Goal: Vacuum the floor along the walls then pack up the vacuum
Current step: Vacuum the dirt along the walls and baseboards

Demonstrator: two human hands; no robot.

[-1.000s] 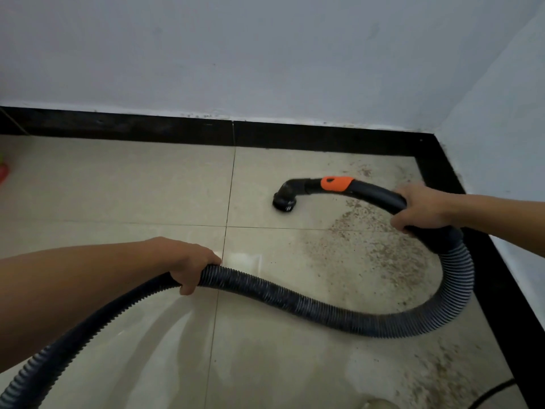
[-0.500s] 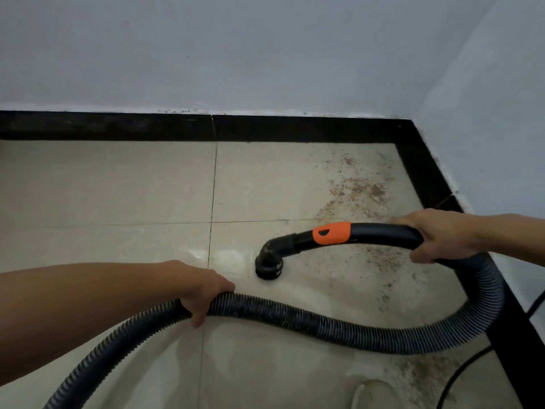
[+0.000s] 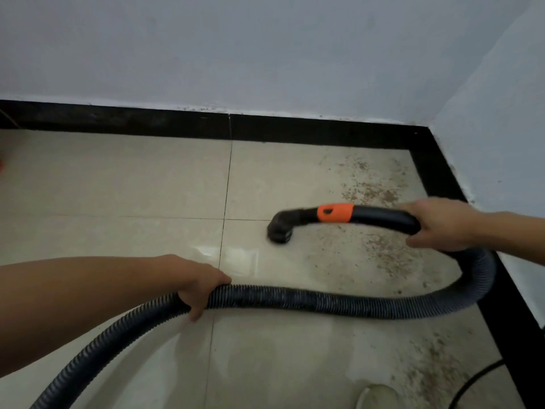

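Observation:
A black ribbed vacuum hose (image 3: 324, 301) snakes across the beige tiled floor (image 3: 118, 184) from the lower left to the right. My left hand (image 3: 200, 287) grips the hose near its middle. My right hand (image 3: 439, 225) grips the curved black handle pipe (image 3: 383, 216), which carries an orange collar (image 3: 336, 212). The pipe ends in a small round black nozzle (image 3: 278, 231) that points down at the floor. Brown dirt specks (image 3: 374, 196) lie to the right of the nozzle.
Pale walls meet in a corner at the upper right, edged by a black skirting (image 3: 177, 125) along the back and right side. A black cable (image 3: 477, 379) runs at the lower right. A light shoe tip (image 3: 374, 395) shows at the bottom edge.
The nozzle swept from the far tile toward me and has now moved back away and to the right. Both hands kept their grips.

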